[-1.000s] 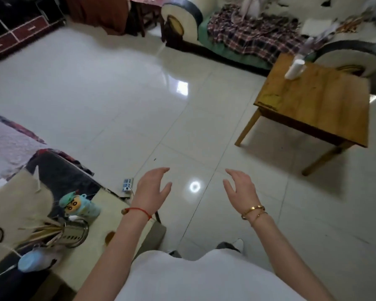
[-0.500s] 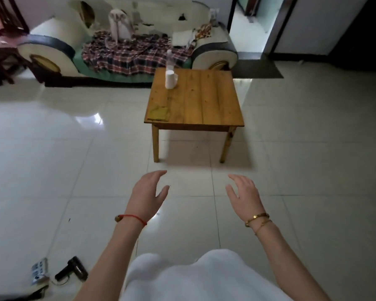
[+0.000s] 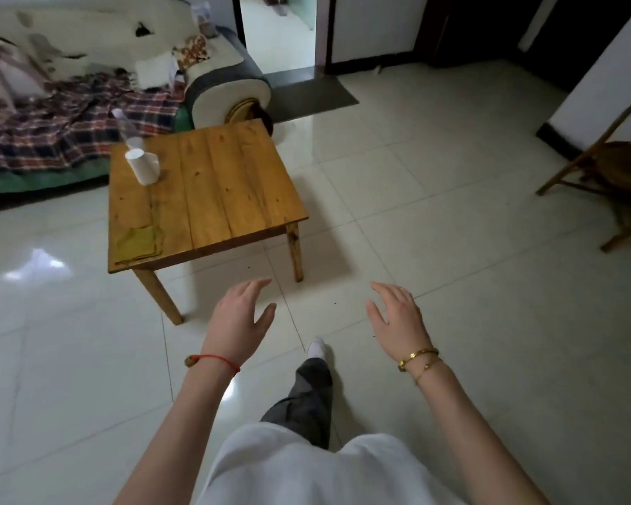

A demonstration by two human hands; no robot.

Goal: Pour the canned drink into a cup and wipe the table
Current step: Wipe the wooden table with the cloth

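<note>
A low wooden table (image 3: 234, 184) stands on the tiled floor ahead and to the left. On its far left part stands a white cup (image 3: 143, 167), and just behind it a clear, slim container (image 3: 126, 129) whose kind I cannot tell. A folded yellow-green cloth (image 3: 137, 242) lies at the table's near left corner. My left hand (image 3: 239, 322) and my right hand (image 3: 397, 318) are held out in front of me above the floor, short of the table. Both have relaxed, spread fingers and hold nothing.
A sofa (image 3: 226, 89) with a plaid blanket (image 3: 51, 129) runs behind the table at the left. An open doorway (image 3: 281, 31) lies straight beyond. A wooden chair (image 3: 612, 165) stands at the right edge. My foot (image 3: 316, 348) steps forward on the glossy tiles.
The view has swung right and moved closer to the table, which now sits left of centre. A chair has come into view at the right. Both hands stay open and spread.
</note>
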